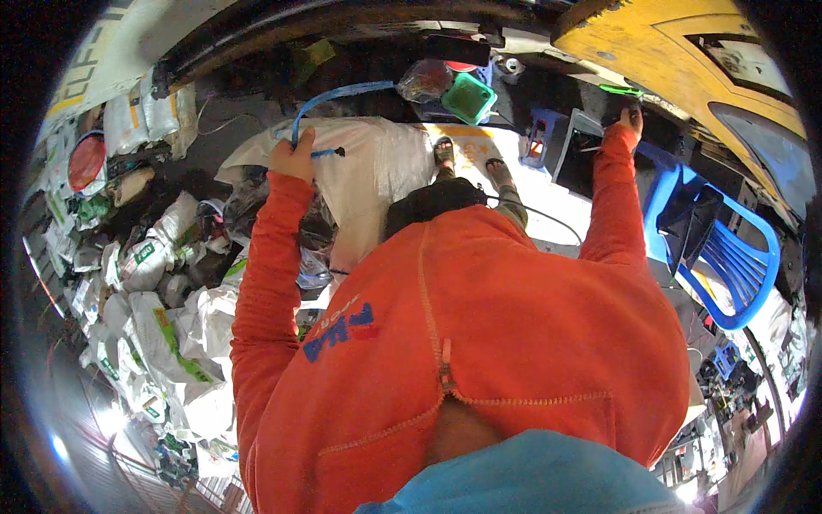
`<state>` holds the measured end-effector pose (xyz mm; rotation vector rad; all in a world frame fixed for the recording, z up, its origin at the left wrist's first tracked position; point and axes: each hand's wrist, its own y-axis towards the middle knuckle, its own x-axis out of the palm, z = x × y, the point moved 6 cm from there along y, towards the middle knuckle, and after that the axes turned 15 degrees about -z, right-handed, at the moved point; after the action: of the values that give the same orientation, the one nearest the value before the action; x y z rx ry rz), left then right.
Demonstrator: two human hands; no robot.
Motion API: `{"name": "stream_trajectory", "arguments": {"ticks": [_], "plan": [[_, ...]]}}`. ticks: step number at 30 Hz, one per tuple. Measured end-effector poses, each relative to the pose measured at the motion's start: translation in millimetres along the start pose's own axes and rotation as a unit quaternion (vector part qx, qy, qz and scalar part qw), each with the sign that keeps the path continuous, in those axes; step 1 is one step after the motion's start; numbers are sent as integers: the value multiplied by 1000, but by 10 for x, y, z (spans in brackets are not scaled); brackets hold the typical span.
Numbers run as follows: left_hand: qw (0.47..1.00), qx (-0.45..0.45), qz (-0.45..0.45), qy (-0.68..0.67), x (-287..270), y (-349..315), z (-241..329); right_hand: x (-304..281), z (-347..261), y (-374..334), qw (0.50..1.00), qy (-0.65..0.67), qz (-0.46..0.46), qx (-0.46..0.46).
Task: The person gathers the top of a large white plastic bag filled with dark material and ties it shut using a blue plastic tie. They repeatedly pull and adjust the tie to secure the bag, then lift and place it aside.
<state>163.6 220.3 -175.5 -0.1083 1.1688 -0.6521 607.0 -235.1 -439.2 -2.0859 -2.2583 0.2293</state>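
Note:
My left hand [294,157] is closed around a blue strap [342,91], which arcs up from my fist and away to the right. A short blue piece with a dark tip sticks out beside the fist. Just right of that hand a large whitish sack [364,171] bulges. Far to the right, my right arm is stretched out and my right hand [628,128] is closed on something dark that I cannot make out. A bright green strip [620,90] lies just beyond its fingers.
A green plastic basket [469,98] stands ahead, near a can [511,67]. On the right are a blue plastic chair [728,248] and a dark flat panel [578,152]. Yellow metal bodywork [668,43] overhangs the far right. Many filled sacks [167,334] pile up on the left.

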Motion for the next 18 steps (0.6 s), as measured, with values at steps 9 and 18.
{"name": "stream_trajectory", "arguments": {"ticks": [9, 18], "plan": [[981, 14, -26, 194, -227, -178, 210, 665, -728, -376, 995, 73, 35, 55], [981, 157, -31, 107, -595, -677, 557, 3595, -3457, -3502, 540, -148, -585, -587]]}}
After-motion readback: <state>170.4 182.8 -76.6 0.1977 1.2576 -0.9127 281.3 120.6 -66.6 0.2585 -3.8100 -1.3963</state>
